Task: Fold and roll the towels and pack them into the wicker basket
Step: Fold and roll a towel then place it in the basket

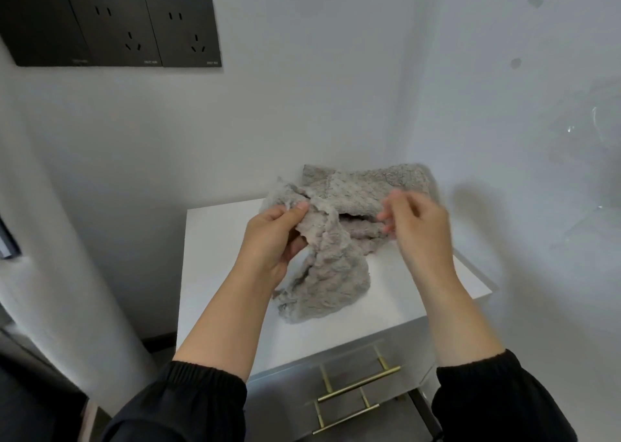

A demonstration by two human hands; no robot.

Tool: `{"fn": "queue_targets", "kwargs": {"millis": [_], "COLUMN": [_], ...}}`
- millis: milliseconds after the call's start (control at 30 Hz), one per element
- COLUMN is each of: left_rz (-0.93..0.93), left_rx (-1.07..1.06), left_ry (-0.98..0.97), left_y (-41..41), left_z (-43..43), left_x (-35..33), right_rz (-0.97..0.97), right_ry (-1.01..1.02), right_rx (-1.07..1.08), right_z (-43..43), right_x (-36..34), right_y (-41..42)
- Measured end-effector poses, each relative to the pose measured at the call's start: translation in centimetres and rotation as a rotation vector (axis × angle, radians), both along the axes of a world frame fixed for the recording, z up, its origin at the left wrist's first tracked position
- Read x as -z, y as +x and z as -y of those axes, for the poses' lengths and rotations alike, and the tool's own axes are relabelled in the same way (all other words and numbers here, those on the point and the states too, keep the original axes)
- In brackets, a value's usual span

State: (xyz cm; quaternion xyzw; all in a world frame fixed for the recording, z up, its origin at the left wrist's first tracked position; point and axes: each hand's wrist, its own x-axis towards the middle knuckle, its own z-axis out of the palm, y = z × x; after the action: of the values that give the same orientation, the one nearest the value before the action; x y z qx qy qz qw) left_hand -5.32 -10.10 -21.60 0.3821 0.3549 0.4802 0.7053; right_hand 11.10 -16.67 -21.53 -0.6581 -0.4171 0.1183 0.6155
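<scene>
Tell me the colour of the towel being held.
The towel is greyish beige, fluffy-textured; the head view shows it best.

Two hands (274,240) (420,226), two brass handles (359,383) (346,418), two sockets (117,26) (185,28)

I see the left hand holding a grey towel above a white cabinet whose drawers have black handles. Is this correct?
Not quite. The head view shows that the handles are gold-coloured, not black. The rest is right: the left hand holds a grey towel above the white cabinet.
</scene>
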Motion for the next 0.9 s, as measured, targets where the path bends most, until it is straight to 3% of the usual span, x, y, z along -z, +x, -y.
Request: {"fn": "queue_targets", "kwargs": {"millis": [67,133,300,367,467,500,567,667,767,833,900], "left_rz": [0.010,-0.004,-0.042,0.025,0.253,0.298,0.205,-0.403,-0.945,-1.119,-1.177], "left_rx": [0.062,0.104,0.064,-0.003,0.010,0.030,0.039,-0.156,-0.196,-0.152,-0.016], "left_ry": [-0.011,-0.009,0.010,-0.031,-0.215,-0.268,-0.299,-0.065,0.290,0.507,0.642], "left_y": [0.5,0.7,0.5,-0.1,-2.3,-3.3,-4.7,-5.7,-5.6,-5.0,-4.2], "left_z": [0.2,0.4,0.3,-0.3,-2.4,-3.1,-4.0,-4.8,-4.6,-3.9,-3.1], "left_x": [0.1,0.3,0.6,0.2,-0.7,-0.6,0.3,2.6,3.6,3.5,3.5], "right_rz": [-0.032,-0.018,0.018,-0.238,-0.865,-0.934,-0.750,-0.046,0.184,0.335,0.371], "right_ry": [-0.211,-0.359,-0.236,-0.085,0.140,0.136,0.049,-0.234,-0.403,-0.396,-0.435], "right_rx": [-0.218,-0.300,-0.156,-0.078,-0.183,-0.181,-0.036,0.163,0.147,0.108,-0.076], "right_z": [0.2,0.2,-0.1,-0.4,-0.4,-0.4,-0.4,-0.4,-0.3,-0.3,-0.3], "right_x": [0.0,0.4,1.1,0.6,-1.4,-1.7,-0.8,2.2,3.5,3.1,2.3], "right_y": [-1.3,-2.2,-1.9,-1.1,0.8,1.6,3.1,4.4,4.2,4.0,3.4]}}
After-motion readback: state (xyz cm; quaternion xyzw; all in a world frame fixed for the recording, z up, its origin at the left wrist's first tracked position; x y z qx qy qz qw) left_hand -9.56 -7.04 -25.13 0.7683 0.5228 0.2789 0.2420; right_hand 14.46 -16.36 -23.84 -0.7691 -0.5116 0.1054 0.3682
